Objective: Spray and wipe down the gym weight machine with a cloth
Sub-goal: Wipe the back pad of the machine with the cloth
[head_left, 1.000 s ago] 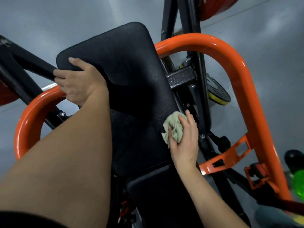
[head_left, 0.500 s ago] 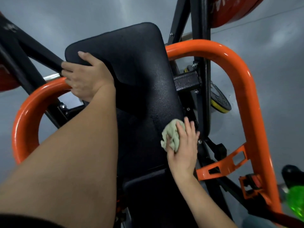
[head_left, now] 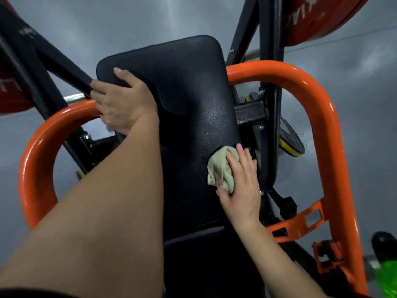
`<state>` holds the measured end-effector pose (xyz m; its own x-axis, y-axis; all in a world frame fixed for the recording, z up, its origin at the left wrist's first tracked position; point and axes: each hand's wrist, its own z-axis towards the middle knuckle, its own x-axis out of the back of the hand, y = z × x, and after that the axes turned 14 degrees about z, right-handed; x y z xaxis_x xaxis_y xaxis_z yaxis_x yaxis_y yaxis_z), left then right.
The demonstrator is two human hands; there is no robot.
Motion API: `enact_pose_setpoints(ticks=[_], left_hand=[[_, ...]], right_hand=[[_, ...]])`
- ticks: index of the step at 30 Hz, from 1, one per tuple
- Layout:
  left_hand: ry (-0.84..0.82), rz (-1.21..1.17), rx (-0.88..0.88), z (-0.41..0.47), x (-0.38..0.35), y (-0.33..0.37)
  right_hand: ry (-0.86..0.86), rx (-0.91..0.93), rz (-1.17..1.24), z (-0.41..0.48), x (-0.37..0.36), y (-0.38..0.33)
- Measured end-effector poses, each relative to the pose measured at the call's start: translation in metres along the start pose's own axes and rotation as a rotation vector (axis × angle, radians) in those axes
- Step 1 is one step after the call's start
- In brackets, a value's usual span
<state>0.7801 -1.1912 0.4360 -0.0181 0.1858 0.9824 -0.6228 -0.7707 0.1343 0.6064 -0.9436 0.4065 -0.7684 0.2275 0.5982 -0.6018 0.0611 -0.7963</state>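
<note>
- The left grip [head_left: 120,102] is curled round the left edge of the black back pad [head_left: 182,82] of the weight machine [head_left: 268,93]. Its thumb lies on the pad's face and its fingers wrap down over the side.
- The left forearm runs from the lower left corner up across the pad.
- The right grip [head_left: 240,179] is at the pad's right edge, lower down. Its fingers [head_left: 247,160] lie close together and nearly straight over the cloth [head_left: 221,168], with the thumb tucked against the cloth's lower side. The cloth is pinched between thumb and fingers and pressed against the pad.
- The cloth is pale green and bunched. Most of it shows to the left of the fingers, touching the pad where the edge curves inward.
- Below the back pad lies a second black cushion, the seat pad [head_left: 204,254], with a narrow seam between the two.
- An orange tube [head_left: 300,82] loops round behind the pad, coming out on both sides. On the right it runs down past an orange bracket [head_left: 300,220].
- Black frame bars [head_left: 53,61] rise behind the pad, left and right.
- A red weight plate [head_left: 318,18] hangs at the upper right, and part of another shows at the left edge.
- A small black plate with a yellow rim [head_left: 290,143] sits just right of the upright bar.
- In the lower right corner is a green translucent thing [head_left: 386,276] with a dark top, too blurred to name.
- The grey floor [head_left: 354,136] fills the background.
</note>
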Motion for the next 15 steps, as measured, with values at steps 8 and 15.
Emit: enact_pose_setpoints(ticks=[8,15], left_hand=[[0.000,-0.054,0.014,0.000,-0.001,0.000],[-0.017,-0.119,0.039,-0.004,0.006,0.000]], right_hand=[[-0.145,0.185,-0.068,0.066,0.007,-0.006],[-0.109,0.258,-0.092,0.197,-0.013,-0.042]])
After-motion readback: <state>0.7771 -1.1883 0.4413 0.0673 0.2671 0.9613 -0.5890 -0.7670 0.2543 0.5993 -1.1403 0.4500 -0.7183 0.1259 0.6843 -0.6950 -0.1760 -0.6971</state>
